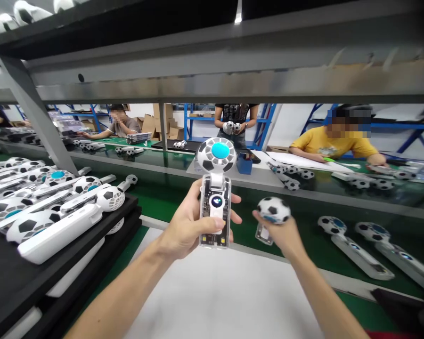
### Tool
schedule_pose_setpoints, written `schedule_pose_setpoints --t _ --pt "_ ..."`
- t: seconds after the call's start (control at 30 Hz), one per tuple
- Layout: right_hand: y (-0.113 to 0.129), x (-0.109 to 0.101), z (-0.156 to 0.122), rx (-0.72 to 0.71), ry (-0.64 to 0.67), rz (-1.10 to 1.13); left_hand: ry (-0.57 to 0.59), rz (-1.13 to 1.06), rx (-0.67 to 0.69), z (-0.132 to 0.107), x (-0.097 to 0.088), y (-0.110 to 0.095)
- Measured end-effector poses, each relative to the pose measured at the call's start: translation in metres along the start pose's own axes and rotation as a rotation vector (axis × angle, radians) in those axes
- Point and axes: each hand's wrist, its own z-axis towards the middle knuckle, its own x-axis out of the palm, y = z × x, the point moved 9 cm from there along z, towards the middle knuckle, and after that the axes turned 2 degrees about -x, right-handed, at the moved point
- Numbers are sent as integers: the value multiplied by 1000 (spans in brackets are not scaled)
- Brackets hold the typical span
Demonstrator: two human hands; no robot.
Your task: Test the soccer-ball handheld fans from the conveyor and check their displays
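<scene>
My left hand (187, 223) is wrapped round the clear handle of a handheld fan (215, 188) held upright. Its round head has a football pattern and a turquoise centre, and a small lit screen shows on the handle. My right hand (282, 233) grips a second football-patterned fan (273, 212), its head facing up and its handle pointing down under my fingers. Both hands hover above a white work surface (226, 292), about a hand's width apart.
Black trays (56, 263) at the left hold several finished fans. Two fans (353, 240) lie on the green conveyor belt (311, 245) at the right. Across the belt, people sit or stand at a bench with more fans. A grey shelf (212, 70) runs overhead.
</scene>
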Motion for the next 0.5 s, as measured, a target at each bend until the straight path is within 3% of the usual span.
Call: schedule_pose_setpoints --t 0.1,0.2,0.4,0.5 --pt "-43 25 -3 82 150 -209 2 -15 -17 1 2 2" --pt "-66 34 -13 113 223 -448 -2 -34 -18 1 3 3" --pt "-62 38 -24 86 307 -789 -19 9 -22 -2 4 3" --pt "-58 30 -21 129 328 -873 -219 180 33 -3 -10 -1"
